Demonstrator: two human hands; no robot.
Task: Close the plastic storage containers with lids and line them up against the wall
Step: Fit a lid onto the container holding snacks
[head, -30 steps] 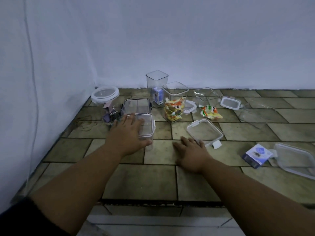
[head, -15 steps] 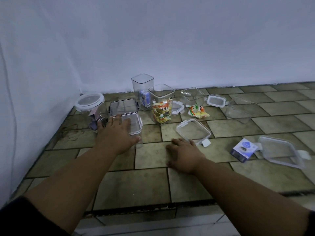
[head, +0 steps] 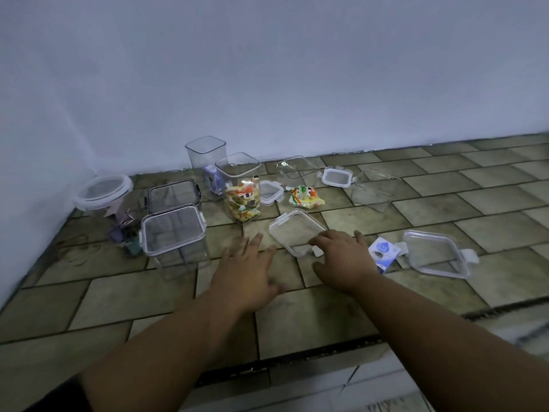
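Square lid (head: pixel 297 231), loose, lay flat on the tiled floor (head: pixel 118 292), near centre. Right hand (head: pixel 346 258): fingers rested on the lid's near right edge, thumb spread away, nothing gripped. Left hand (head: pixel 246 272): splayed and holding nothing, over the floor between that lid and a lidded square container (head: pixel 173 233) on the left. Snack-filled container (head: pixel 239 188) stood uncovered farther back, short of the wall (head: pixel 267 84).
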